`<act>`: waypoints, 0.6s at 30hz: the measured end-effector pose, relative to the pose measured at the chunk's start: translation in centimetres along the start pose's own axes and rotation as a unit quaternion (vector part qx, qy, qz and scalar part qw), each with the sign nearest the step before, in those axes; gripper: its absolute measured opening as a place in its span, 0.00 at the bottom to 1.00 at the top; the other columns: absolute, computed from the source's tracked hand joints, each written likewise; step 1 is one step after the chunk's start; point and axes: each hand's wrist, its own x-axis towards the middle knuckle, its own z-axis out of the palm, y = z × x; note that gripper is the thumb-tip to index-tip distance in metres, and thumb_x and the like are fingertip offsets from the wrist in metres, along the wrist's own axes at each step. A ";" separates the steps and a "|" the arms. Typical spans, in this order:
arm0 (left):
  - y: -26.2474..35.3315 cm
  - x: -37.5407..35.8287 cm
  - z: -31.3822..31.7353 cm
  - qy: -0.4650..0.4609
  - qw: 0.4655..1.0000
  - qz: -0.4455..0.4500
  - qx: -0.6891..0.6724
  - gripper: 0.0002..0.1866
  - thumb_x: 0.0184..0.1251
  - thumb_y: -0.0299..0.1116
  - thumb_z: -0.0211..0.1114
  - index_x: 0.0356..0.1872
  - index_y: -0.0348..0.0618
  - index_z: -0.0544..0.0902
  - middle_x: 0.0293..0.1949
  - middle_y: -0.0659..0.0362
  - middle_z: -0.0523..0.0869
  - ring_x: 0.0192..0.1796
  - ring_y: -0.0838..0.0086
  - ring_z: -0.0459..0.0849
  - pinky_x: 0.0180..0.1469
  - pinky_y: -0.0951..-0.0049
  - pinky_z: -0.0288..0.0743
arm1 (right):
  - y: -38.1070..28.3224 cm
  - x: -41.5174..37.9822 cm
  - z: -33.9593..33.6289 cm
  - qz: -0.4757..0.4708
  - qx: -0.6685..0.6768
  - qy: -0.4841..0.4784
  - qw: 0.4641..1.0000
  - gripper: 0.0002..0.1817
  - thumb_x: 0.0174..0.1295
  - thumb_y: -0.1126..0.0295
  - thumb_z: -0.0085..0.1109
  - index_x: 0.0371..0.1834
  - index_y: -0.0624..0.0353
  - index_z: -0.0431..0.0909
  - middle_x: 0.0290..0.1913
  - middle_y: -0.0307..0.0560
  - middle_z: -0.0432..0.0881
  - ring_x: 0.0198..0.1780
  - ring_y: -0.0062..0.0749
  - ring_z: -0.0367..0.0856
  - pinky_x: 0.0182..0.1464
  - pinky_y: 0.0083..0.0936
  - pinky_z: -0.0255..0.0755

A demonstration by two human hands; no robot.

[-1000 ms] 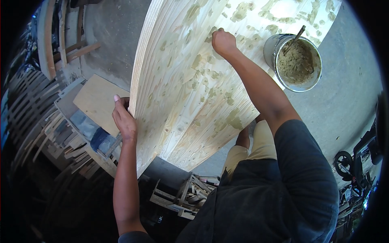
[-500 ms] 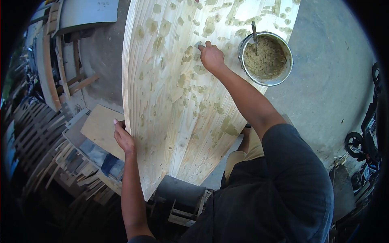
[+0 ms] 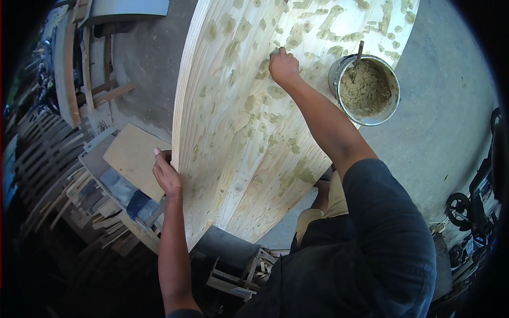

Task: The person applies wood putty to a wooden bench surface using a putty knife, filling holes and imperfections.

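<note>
I'm seeing the big wooden panel (image 3: 212,138) lying before the body, greenish-brown patches (image 3: 304,170) dotting its face. My right hand (image 3: 284,66) is resting on its upper middle, fingers curling down; I can't tell whether they're pinching anything. My left hand (image 3: 167,177) is touching its left edge, thumb pointing up, fingers mostly hidden, their closure unclear to me. Overlapping the right edge, a bucket (image 3: 335,79) is holding paste (image 3: 366,95), a handle (image 3: 360,50) poking out. Beyond, concrete floor (image 3: 440,132) is showing.
</note>
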 end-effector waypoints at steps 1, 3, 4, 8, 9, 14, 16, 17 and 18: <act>0.4 -0.2 -0.2 0.011 1.000 0.009 0.028 0.36 0.74 0.52 0.35 0.27 0.25 0.80 0.22 0.49 0.81 0.27 0.66 0.75 0.40 0.67 0.68 | 0.3 -1.8 -0.6 0.003 0.019 0.010 1.000 0.12 0.59 0.70 0.47 0.42 0.62 0.78 0.48 0.52 0.73 0.47 0.47 0.78 0.44 0.36 0.77; 0.4 -0.2 -0.2 0.027 0.998 0.020 0.044 0.36 0.73 0.51 0.35 0.26 0.26 0.81 0.22 0.46 0.81 0.27 0.60 0.77 0.41 0.64 0.69 | 1.4 -6.3 -0.7 -0.017 0.015 0.011 1.000 0.11 0.60 0.71 0.46 0.41 0.58 0.78 0.46 0.52 0.73 0.44 0.48 0.79 0.43 0.39 0.77; 0.8 -0.3 -0.5 0.017 0.999 0.012 0.042 0.35 0.73 0.51 0.36 0.27 0.27 0.81 0.23 0.43 0.81 0.29 0.57 0.79 0.42 0.63 0.70 | 1.9 -8.8 -0.6 -0.027 0.001 -0.011 1.000 0.12 0.59 0.71 0.46 0.42 0.55 0.77 0.46 0.52 0.73 0.43 0.48 0.79 0.42 0.40 0.77; 1.7 -1.3 -2.4 0.032 0.997 -0.004 0.076 0.33 0.69 0.57 0.41 0.29 0.36 0.83 0.30 0.40 0.82 0.40 0.44 0.80 0.48 0.55 0.71 | 3.1 -19.9 0.0 -0.078 -0.020 -0.120 0.989 0.19 0.56 0.70 0.50 0.52 0.54 0.76 0.42 0.57 0.72 0.37 0.52 0.80 0.39 0.46 0.75; 1.3 -1.5 -2.8 0.044 0.997 0.000 0.063 0.35 0.69 0.58 0.40 0.28 0.35 0.83 0.28 0.39 0.81 0.40 0.45 0.80 0.48 0.56 0.71 | 3.3 -22.7 -0.1 -0.108 -0.027 -0.139 0.984 0.19 0.55 0.70 0.51 0.52 0.54 0.76 0.42 0.57 0.73 0.36 0.54 0.80 0.39 0.46 0.75; 0.5 -4.7 -5.4 0.087 0.992 0.078 -0.052 0.27 0.67 0.57 0.49 0.43 0.41 0.81 0.52 0.49 0.76 0.60 0.56 0.70 0.63 0.57 0.62 | 5.9 -32.6 -1.2 -0.229 -0.049 -0.194 0.953 0.20 0.53 0.66 0.60 0.51 0.52 0.78 0.43 0.57 0.75 0.42 0.54 0.78 0.46 0.44 0.72; -0.4 -6.5 -4.9 0.201 0.961 0.164 -0.094 0.20 0.65 0.46 0.56 0.49 0.41 0.75 0.53 0.53 0.71 0.60 0.60 0.66 0.62 0.60 0.59 | 8.6 -33.5 -1.7 -0.252 0.019 -0.225 0.941 0.21 0.51 0.67 0.62 0.50 0.56 0.80 0.37 0.56 0.75 0.41 0.49 0.77 0.45 0.39 0.71; -0.4 -9.1 -5.1 0.251 0.937 0.216 -0.115 0.18 0.63 0.42 0.58 0.48 0.40 0.74 0.52 0.53 0.70 0.58 0.60 0.65 0.60 0.61 0.59 | 10.5 -32.9 -1.2 -0.307 0.012 -0.208 0.929 0.20 0.52 0.66 0.60 0.49 0.61 0.79 0.31 0.55 0.76 0.36 0.44 0.76 0.42 0.35 0.70; -0.9 -11.9 -4.7 0.289 0.912 0.276 -0.092 0.18 0.62 0.40 0.59 0.47 0.40 0.74 0.52 0.52 0.70 0.58 0.59 0.66 0.61 0.60 0.58 | 12.8 -32.0 -0.5 -0.362 0.001 -0.159 0.919 0.19 0.53 0.68 0.60 0.49 0.61 0.79 0.28 0.52 0.76 0.27 0.41 0.77 0.32 0.36 0.73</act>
